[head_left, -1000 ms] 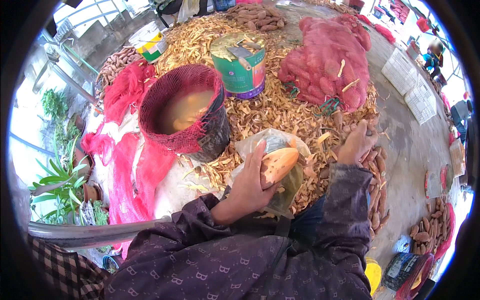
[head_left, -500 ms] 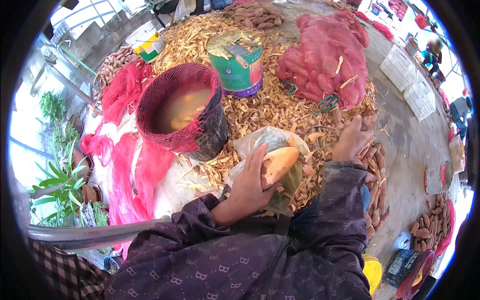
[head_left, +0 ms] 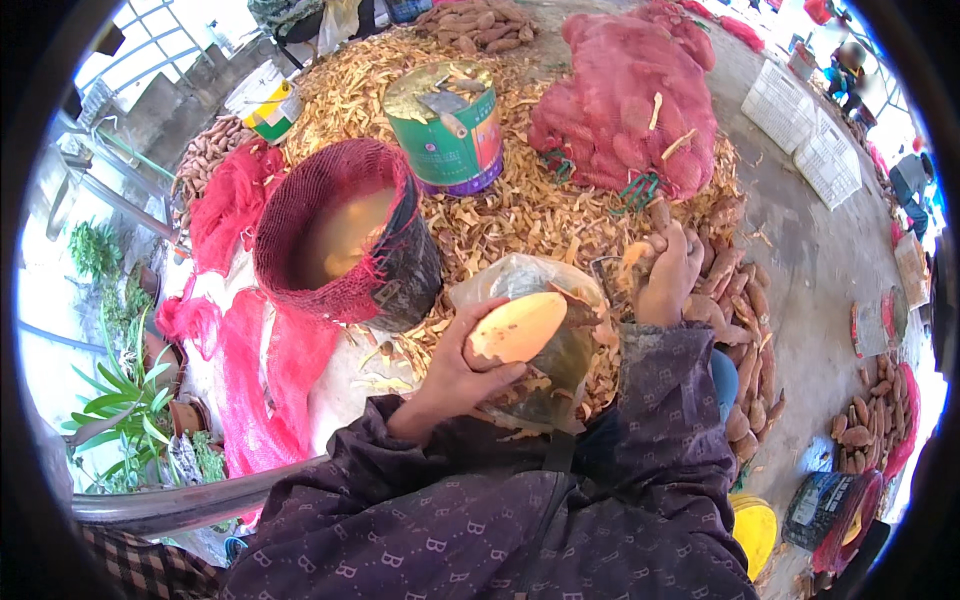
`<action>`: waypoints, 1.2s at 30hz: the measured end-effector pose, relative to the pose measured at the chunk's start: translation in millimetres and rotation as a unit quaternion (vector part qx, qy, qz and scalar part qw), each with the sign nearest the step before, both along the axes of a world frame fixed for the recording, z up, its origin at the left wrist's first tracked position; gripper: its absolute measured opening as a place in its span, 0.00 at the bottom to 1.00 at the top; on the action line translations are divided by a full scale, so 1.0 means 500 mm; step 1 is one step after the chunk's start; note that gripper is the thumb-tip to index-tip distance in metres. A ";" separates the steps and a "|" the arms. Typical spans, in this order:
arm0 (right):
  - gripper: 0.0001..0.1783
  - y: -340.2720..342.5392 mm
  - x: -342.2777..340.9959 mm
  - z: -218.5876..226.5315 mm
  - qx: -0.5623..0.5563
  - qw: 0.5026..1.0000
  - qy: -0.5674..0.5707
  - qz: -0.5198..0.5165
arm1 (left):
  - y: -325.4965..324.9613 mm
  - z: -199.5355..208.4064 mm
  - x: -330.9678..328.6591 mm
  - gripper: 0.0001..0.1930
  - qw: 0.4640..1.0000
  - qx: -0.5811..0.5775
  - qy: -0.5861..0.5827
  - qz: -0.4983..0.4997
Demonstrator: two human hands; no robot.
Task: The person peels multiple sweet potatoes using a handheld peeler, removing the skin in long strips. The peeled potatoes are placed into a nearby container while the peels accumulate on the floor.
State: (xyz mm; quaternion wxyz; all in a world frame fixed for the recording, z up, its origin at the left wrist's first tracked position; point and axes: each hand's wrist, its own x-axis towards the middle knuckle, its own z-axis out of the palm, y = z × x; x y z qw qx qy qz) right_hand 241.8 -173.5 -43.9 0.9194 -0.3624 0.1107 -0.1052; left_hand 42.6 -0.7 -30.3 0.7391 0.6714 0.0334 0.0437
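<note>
My left hand (head_left: 452,362) is closed round a mostly peeled sweet potato (head_left: 520,326), its pale orange flesh facing up and patches of skin left near my fingers. Under it a clear plastic sheet (head_left: 490,287) lies over my lap, with strips of peel on it. To the right my right hand (head_left: 668,275) is wrapped round the wooden handle of a peeler (head_left: 659,213); a thin metal part shows left of the fist, with a curl of orange peel beside it. The peeler is apart from the sweet potato.
A dark bucket (head_left: 415,255) lined with red mesh holds cloudy water and peeled pieces. Behind it stands a green paint bucket (head_left: 440,150) with a cleaver on top. Peelings (head_left: 480,225) cover the ground. A red mesh sack (head_left: 630,110) and unpeeled sweet potatoes (head_left: 745,340) lie right.
My left hand has moved slightly left and turned the sweet potato, showing more bare flesh. My right hand has shifted a little left and down with the peeler. The whole view has shifted slightly.
</note>
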 end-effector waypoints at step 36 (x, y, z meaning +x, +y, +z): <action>0.10 0.062 -0.090 0.120 -0.014 0.996 -0.062 0.066 | 0.002 0.018 0.034 0.34 0.998 -0.028 0.051 -0.014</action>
